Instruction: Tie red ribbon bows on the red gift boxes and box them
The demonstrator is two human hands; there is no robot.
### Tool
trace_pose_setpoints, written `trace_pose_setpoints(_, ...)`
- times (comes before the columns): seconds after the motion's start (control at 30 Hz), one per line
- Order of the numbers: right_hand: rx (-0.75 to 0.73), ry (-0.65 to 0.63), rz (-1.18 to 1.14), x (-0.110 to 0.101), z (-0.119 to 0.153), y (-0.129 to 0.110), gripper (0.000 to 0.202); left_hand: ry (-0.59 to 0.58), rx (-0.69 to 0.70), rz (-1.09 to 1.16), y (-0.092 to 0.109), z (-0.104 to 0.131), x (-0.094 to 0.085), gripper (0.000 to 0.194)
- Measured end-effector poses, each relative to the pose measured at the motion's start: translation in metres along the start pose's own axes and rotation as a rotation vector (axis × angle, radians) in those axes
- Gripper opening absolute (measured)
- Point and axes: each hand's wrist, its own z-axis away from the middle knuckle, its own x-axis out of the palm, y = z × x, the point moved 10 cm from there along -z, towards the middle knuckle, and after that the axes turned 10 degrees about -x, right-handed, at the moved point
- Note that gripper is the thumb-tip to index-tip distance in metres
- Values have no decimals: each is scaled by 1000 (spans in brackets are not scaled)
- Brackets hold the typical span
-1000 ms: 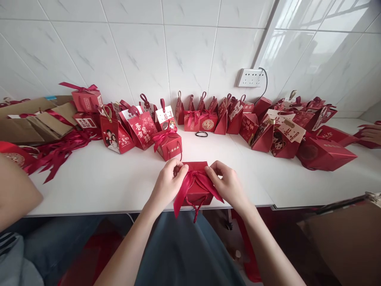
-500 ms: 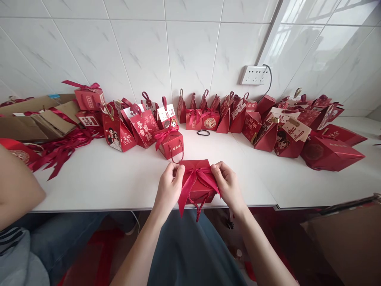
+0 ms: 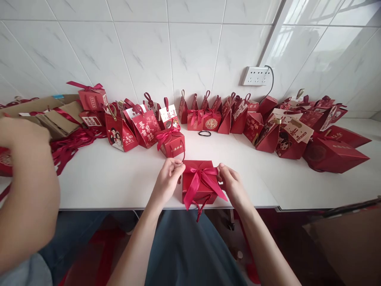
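A red gift box (image 3: 190,188) sits at the table's front edge, with a twisted red cord handle hanging over its near side. Across its top a glossy red ribbon (image 3: 205,179) is tied in a bow, its tails draped toward me. My left hand (image 3: 168,176) pinches the bow's left loop at the box's upper left corner. On the other side my right hand (image 3: 231,180) pinches the right loop between thumb and fingers. Just behind the box stands a smaller bowed box (image 3: 174,145) with a cord handle.
Several red boxes (image 3: 145,127) line the tiled wall. A black hair tie (image 3: 204,134) lies mid-table. Loose red ribbons (image 3: 74,143) and a cardboard box (image 3: 64,121) are at left, near a co-worker's arm (image 3: 35,190). A power strip (image 3: 256,76) is on the wall.
Both hands have spread slightly, drawing the bow's loops outward. The ribbon tails lie farther right. The co-worker's arm at left has come up and inward.
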Motion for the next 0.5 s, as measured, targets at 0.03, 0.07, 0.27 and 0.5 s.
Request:
trace_pose_setpoints(0.03, 1, 5, 25, -1, 0, -2, 50, 34, -11, -39, 1, 1, -4, 26)
trace_pose_setpoints(0.07, 4, 4, 57, -2, 0, -3, 50, 65, -21, -98, 2, 2, -6, 29)
trace_pose_setpoints(0.27, -21, -17, 163, 5, 1, -14, 49, 91, 55, -211, 13, 9, 1, 38)
trace_pose_setpoints(0.5, -10, -10, 32, 9, 1, -7, 45, 171, 86, -11, 0, 12, 1, 35)
